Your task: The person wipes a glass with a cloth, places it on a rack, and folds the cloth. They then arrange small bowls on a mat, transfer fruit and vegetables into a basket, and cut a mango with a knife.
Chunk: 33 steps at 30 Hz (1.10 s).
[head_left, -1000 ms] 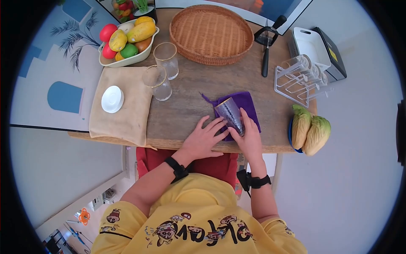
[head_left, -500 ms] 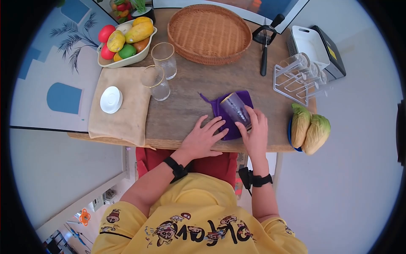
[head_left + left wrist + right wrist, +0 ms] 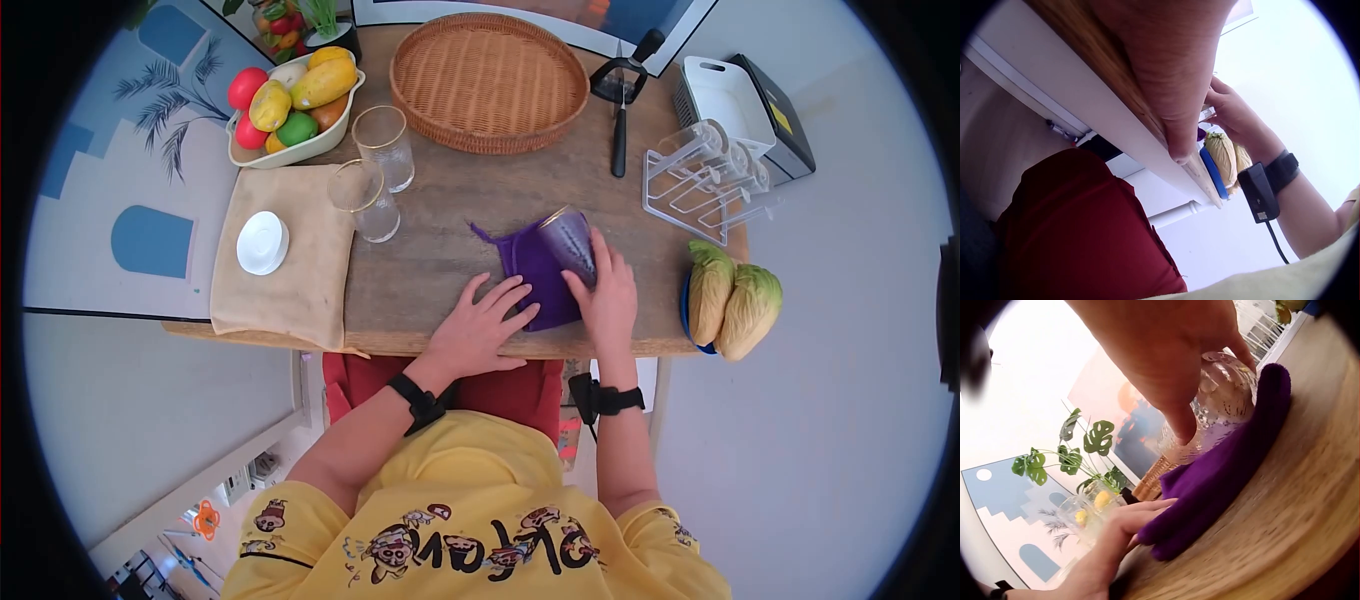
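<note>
Head: right hand (image 3: 610, 300) pinches the clear glass (image 3: 568, 242), tilted, at the cloth's far right; left hand (image 3: 480, 322) spread, fingertips on the purple cloth's (image 3: 540, 292) near left. Left wrist: glass mostly hidden, can't judge grip there. Right wrist: cloth edge folds up beside glass. I'd pin the cloth flat, grip lightly, spare the rim.

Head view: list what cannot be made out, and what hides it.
Part of the glass: head view, behind the right hand.
Table under the purple cloth: head view, covered by it.
Bottom of the blue dish: head view, beneath the cabbages.
Any wording on the yellow label: head view, too small.
</note>
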Tool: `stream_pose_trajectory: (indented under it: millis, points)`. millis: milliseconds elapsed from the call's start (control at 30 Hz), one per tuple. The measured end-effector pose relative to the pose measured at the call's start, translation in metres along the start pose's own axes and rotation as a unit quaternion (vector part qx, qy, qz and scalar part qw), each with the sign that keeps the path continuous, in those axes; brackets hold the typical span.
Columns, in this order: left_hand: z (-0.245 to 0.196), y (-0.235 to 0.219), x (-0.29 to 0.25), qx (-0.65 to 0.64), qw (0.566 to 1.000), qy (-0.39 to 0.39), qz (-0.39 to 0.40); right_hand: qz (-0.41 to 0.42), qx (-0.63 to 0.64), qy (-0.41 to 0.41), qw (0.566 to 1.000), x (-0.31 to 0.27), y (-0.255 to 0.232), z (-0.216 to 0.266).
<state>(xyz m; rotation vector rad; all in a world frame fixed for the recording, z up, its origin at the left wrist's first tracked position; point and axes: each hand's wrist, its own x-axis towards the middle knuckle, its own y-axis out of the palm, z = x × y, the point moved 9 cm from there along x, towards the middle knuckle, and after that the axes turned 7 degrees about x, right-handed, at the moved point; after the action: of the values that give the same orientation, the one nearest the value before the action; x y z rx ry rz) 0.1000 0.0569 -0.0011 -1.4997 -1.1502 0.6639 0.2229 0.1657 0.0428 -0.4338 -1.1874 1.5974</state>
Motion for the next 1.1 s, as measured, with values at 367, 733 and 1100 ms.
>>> stream_pose_trajectory:
  millis: [367, 733, 1100]
  points:
    - [0.000, 0.004, 0.001, 0.001, 1.000, 0.003, 0.013, 0.017, 0.061, -0.013, 0.998, -0.023, -0.013, 0.021]
    - [-0.001, 0.003, 0.000, 0.006, 1.000, 0.004, 0.009, 0.025, 0.035, 0.012, 0.999, -0.009, 0.005, 0.008]
    - [-0.002, 0.001, 0.000, 0.000, 1.000, 0.003, 0.003, -0.004, 0.099, 0.006, 0.995, -0.007, -0.013, 0.004]
